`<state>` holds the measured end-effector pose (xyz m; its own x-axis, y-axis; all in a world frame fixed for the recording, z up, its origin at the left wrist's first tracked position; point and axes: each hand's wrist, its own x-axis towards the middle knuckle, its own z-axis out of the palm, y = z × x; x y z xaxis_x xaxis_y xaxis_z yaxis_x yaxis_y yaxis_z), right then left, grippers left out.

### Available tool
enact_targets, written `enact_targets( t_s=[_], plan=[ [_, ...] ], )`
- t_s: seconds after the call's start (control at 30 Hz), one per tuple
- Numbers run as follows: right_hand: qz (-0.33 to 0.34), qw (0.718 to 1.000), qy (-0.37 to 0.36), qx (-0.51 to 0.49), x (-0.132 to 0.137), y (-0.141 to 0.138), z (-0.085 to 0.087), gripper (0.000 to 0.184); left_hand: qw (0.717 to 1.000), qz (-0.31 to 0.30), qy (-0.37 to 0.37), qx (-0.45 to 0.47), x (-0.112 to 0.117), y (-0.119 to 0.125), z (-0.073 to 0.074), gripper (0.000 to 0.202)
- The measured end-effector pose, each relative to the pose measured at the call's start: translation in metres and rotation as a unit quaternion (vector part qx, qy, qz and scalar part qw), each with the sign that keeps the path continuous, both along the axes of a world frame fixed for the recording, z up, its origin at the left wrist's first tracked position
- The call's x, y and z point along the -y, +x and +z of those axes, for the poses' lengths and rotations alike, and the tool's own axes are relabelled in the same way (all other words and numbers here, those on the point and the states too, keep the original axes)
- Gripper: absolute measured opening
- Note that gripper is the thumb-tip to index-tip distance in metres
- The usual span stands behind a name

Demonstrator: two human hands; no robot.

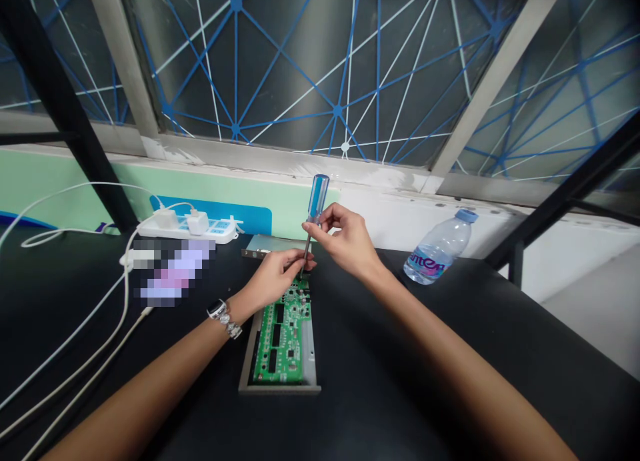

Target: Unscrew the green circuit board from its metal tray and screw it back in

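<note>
A screwdriver with a clear blue handle stands almost upright, its tip down at the far end of a green circuit board. My right hand pinches it just below the handle. Around the lower shaft, close to the board, the thumb and fingers of my left hand are closed. The board lies in a long grey metal tray on the black table. What the screwdriver tip touches is too small to make out.
Behind the board lies a flat metal cover. A water bottle stands at the right. At the left are a white power strip with plugs, a blurred-out phone-like object and white cables. The wall and window rise behind the table.
</note>
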<state>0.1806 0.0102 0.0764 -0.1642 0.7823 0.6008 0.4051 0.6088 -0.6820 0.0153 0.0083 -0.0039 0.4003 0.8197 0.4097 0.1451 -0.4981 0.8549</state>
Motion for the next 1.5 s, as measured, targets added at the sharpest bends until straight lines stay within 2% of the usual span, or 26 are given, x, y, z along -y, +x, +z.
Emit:
enact_targets(
  t_s=[0.1, 0.2, 0.3, 0.4, 0.5, 0.77, 1.03, 1.17, 1.3, 1.4, 1.5],
  plan=[
    [-0.063, 0.998, 0.023, 0.005, 0.006, -0.007, -0.002, 0.025, 1.0, 0.004, 0.006, -0.004, 0.0, 0.0, 0.0, 0.026],
    [-0.055, 0.998, 0.011, 0.002, 0.006, -0.007, -0.001, 0.025, 1.0, 0.002, 0.01, -0.006, 0.0, 0.0, 0.0, 0.026],
    [0.046, 0.998, -0.046, -0.005, 0.001, 0.002, 0.005, 0.026, 1.0, -0.005, 0.004, -0.001, 0.0, 0.0, 0.0, 0.026],
    [0.168, 0.978, -0.126, -0.007, -0.004, 0.014, 0.011, 0.029, 1.0, -0.013, -0.009, 0.007, 0.0, 0.0, 0.0, 0.026],
    [0.206, 0.968, -0.146, -0.006, -0.009, 0.021, 0.012, 0.026, 1.0, -0.019, -0.016, 0.01, 0.001, -0.001, 0.001, 0.025],
    [0.214, 0.965, -0.149, -0.011, -0.014, 0.022, 0.009, 0.025, 0.999, -0.029, -0.016, 0.006, -0.001, -0.002, -0.001, 0.025],
    [0.192, 0.974, -0.122, -0.014, -0.013, 0.018, 0.007, 0.024, 1.0, -0.022, 0.007, -0.004, 0.001, -0.001, -0.003, 0.026],
    [0.166, 0.98, -0.108, -0.009, -0.012, 0.017, 0.005, 0.024, 0.997, -0.004, 0.049, -0.055, 0.007, -0.002, 0.003, 0.025],
    [0.154, 0.983, -0.098, -0.001, -0.01, 0.016, 0.007, 0.027, 0.986, 0.042, 0.103, -0.125, 0.012, -0.005, 0.007, 0.023],
    [0.145, 0.985, -0.096, 0.008, -0.006, 0.016, 0.01, 0.028, 0.964, 0.071, 0.151, -0.206, 0.012, -0.012, 0.002, 0.017],
    [0.139, 0.986, -0.093, 0.019, -0.002, 0.015, 0.013, 0.027, 0.953, 0.058, 0.163, -0.248, 0.009, -0.019, -0.006, 0.024]
  ],
)
